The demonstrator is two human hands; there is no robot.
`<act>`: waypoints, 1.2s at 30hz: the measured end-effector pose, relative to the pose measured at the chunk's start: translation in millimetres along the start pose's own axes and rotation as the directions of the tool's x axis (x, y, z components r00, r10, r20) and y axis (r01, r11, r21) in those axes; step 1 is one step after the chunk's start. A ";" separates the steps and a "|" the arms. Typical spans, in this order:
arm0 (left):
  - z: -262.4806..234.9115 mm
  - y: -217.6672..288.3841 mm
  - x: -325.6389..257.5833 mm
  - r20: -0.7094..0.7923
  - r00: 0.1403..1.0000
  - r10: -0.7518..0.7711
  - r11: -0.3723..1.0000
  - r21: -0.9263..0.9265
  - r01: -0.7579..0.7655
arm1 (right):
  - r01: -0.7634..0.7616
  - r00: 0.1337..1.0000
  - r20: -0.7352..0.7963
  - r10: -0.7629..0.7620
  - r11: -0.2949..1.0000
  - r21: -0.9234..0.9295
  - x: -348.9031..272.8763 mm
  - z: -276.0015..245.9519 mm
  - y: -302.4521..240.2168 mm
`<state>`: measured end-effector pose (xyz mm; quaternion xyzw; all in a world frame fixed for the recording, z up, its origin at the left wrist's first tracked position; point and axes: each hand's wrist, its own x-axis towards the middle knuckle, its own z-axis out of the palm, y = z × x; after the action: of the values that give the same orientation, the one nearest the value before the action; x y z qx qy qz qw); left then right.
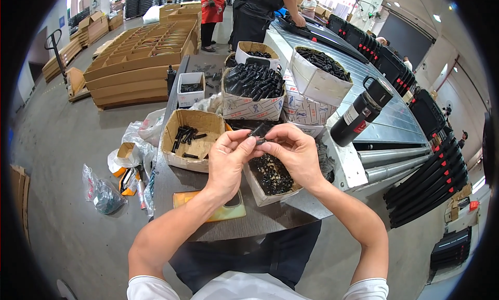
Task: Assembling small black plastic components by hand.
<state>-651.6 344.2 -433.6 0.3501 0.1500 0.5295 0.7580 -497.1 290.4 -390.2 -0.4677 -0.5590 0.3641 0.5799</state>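
Above the dark table, my left hand (227, 158) and my right hand (297, 153) meet with fingertips pinched around a small black plastic part (259, 131). The fingers cover much of it. Just below them is a white open box (276, 199) with many tiny black pieces inside. To the left of my left hand stands a brown cardboard box (188, 162) holding several black stick-like parts. Beyond my hands, a patterned white box (252, 111) is heaped with black parts. A yellowish, phone-like flat object (236, 208) lies near the table's front edge, partly under my left forearm.
More boxes of black parts stand behind, including a white one (318, 87) at the right. A black flask (358, 115) stands beside a roller conveyor (384, 115). Plastic bags (106, 195) lie on the floor at left. Two people stand beyond the table.
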 end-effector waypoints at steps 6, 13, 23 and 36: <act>-0.7 0.3 -0.7 0.009 1.000 0.000 1.000 -0.013 0.001 | -0.077 0.996 0.046 0.080 0.995 -0.060 3.2 4.9 -12.5; 2.5 2.1 0.2 0.114 0.992 0.054 0.998 0.036 -0.059 | -0.061 0.996 0.052 0.066 0.995 -0.081 14.8 -0.7 -28.1; 7.6 8.4 -2.0 0.163 0.986 -0.017 0.997 0.077 0.004 | 0.140 0.988 0.125 -0.095 0.893 -0.428 52.8 -1.8 -69.6; 0.8 9.0 -1.0 0.227 0.969 -0.094 0.975 0.218 0.044 | 0.228 0.973 0.177 -0.144 0.668 -0.708 164.9 36.5 -41.0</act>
<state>-657.8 344.8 -426.9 0.4837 0.1267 0.4385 0.7468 -519.1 438.9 -302.8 -0.5787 -0.7317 0.0771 0.3518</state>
